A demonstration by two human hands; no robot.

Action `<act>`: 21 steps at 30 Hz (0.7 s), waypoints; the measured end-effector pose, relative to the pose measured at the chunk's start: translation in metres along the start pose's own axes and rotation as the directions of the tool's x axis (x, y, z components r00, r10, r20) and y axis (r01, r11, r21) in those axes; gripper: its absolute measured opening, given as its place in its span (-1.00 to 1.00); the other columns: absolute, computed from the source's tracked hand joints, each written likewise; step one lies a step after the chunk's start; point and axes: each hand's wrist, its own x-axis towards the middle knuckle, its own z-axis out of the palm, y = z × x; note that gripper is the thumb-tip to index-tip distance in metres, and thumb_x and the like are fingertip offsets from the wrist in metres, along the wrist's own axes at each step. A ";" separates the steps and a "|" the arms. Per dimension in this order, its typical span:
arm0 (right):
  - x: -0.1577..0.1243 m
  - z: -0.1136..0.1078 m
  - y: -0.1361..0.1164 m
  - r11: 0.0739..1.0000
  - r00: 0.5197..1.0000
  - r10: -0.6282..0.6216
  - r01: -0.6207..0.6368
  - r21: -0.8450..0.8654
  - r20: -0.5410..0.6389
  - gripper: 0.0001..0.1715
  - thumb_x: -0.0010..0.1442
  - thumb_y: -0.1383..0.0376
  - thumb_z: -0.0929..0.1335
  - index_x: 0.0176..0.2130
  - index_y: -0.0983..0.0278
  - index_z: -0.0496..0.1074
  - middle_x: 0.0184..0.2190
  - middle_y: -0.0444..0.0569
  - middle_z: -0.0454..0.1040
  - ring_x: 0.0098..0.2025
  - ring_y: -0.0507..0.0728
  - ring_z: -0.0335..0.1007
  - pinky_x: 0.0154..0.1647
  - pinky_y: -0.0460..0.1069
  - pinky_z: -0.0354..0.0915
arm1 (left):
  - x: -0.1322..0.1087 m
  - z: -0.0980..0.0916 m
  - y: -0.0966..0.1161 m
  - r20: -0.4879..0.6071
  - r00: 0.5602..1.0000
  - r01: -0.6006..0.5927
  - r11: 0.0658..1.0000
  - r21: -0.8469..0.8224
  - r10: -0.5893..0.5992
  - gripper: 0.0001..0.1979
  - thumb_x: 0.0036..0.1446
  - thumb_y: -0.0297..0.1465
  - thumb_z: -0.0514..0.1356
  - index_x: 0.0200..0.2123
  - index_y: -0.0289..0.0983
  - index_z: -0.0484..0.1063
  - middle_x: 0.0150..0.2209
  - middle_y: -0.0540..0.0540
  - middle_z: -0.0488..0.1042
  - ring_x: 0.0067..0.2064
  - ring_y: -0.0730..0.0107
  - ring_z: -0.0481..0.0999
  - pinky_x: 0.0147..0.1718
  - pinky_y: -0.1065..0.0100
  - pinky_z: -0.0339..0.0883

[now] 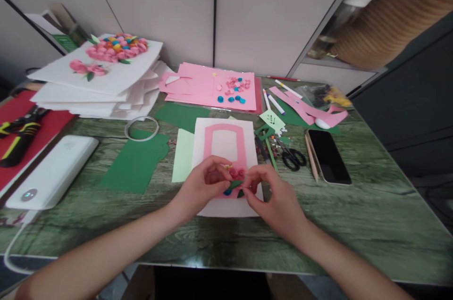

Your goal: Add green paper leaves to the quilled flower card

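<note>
A green paper leaf [235, 184] is pinched between thumb and fingers of my left hand [208, 178]. My right hand [269, 189] has its fingertips closed at the leaf's other end. Both hands hover over a white sheet [226, 208], which carries a pink paper cutout [242, 142] with a window-like opening. Below that opening sit small rolled pink paper flowers [237, 172], partly covered by my fingers. A blue piece [227, 192] and a dark green leaf [241, 194] show under the held leaf.
Black scissors [293, 158], a wooden stick [312, 156] and a phone [329, 156] lie to the right. Green paper [136, 168], a tape ring [141, 138] and a white power bank [53, 170] lie left. Behind are pink sheets [198, 87] with paper coils and stacked white sheets [95, 97].
</note>
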 end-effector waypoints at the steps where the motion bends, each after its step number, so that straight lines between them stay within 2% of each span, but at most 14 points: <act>1: 0.001 -0.001 -0.001 0.997 0.999 0.025 -0.026 0.074 0.020 -0.69 0.03 0.50 0.30 -0.23 0.19 0.23 -0.45 -0.18 0.41 -0.43 0.03 0.36 -0.35 -0.03 0.27 | 0.000 -0.001 0.000 -0.001 1.000 -0.006 1.000 0.005 0.006 -0.72 -0.05 -0.55 0.27 -0.22 -0.26 0.36 -0.39 0.05 0.36 -0.34 0.50 0.41 -0.41 0.48 0.26; 4: 0.004 -0.006 -0.003 0.945 0.996 0.047 -0.068 0.321 0.075 -0.70 0.05 0.46 0.32 -0.23 0.18 0.21 -0.46 -0.20 0.38 -0.43 0.01 0.35 -0.38 -0.06 0.30 | 0.001 -0.001 0.001 -0.013 1.000 -0.011 1.000 0.023 0.011 -0.75 -0.05 -0.55 0.26 -0.25 -0.26 0.37 -0.38 0.04 0.35 -0.34 0.49 0.41 -0.44 0.48 0.24; 7: 0.005 -0.008 -0.005 0.896 0.998 -0.009 -0.020 0.443 0.064 -0.69 0.04 0.46 0.34 -0.24 0.17 0.21 -0.47 -0.21 0.36 -0.42 0.00 0.36 -0.37 -0.07 0.33 | 0.000 0.000 0.003 -0.014 1.000 0.015 0.999 0.038 -0.015 -0.77 -0.04 -0.54 0.26 -0.26 -0.27 0.37 -0.39 0.03 0.36 -0.35 0.49 0.40 -0.44 0.47 0.24; 9: 0.003 -0.008 -0.005 0.899 0.996 -0.072 0.046 0.435 0.043 -0.69 0.04 0.49 0.33 -0.24 0.17 0.22 -0.46 -0.19 0.37 -0.42 0.00 0.36 -0.38 -0.07 0.34 | -0.001 0.002 0.006 -0.004 1.000 0.024 0.998 0.050 -0.023 -0.79 -0.04 -0.53 0.26 -0.28 -0.28 0.37 -0.37 0.00 0.39 -0.33 0.46 0.42 -0.40 0.44 0.27; 12: -0.003 -0.004 -0.002 0.935 0.984 -0.173 0.148 0.321 0.052 -0.66 0.04 0.52 0.32 -0.22 0.16 0.27 -0.43 -0.18 0.39 -0.41 0.00 0.35 -0.33 -0.05 0.33 | -0.002 0.004 0.009 0.039 0.999 0.004 0.996 0.086 -0.008 -0.82 -0.04 -0.53 0.25 -0.31 -0.29 0.37 -0.30 -0.05 0.45 -0.24 0.39 0.46 -0.27 0.34 0.32; 14: -0.004 -0.003 0.001 0.951 0.978 -0.195 0.170 0.260 0.076 -0.66 0.05 0.53 0.32 -0.21 0.16 0.29 -0.42 -0.18 0.39 -0.40 0.00 0.33 -0.30 -0.04 0.32 | -0.002 0.005 0.011 0.070 0.998 -0.013 0.993 0.114 0.005 -0.83 -0.06 -0.54 0.24 -0.33 -0.28 0.37 -0.27 -0.06 0.45 -0.22 0.37 0.47 -0.22 0.30 0.33; 16: -0.003 -0.003 0.002 0.945 0.982 -0.163 0.127 0.300 0.098 -0.67 0.05 0.52 0.32 -0.22 0.16 0.30 -0.42 -0.18 0.39 -0.40 -0.01 0.33 -0.32 -0.05 0.32 | -0.003 0.006 0.011 0.096 0.995 -0.013 0.992 0.128 0.000 -0.81 -0.08 -0.56 0.25 -0.34 -0.29 0.37 -0.25 -0.06 0.45 -0.25 0.39 0.48 -0.25 0.32 0.35; 21: 0.006 -0.011 0.003 0.867 0.977 -0.004 -0.103 0.488 0.214 -0.75 0.07 0.46 0.33 -0.24 0.18 0.30 -0.43 -0.18 0.35 -0.36 0.00 0.35 -0.32 -0.06 0.35 | -0.005 0.007 0.009 0.131 0.991 0.022 0.993 0.112 -0.037 -0.78 -0.11 -0.57 0.28 -0.33 -0.30 0.37 -0.15 -0.09 0.40 -0.30 0.45 0.48 -0.33 0.36 0.37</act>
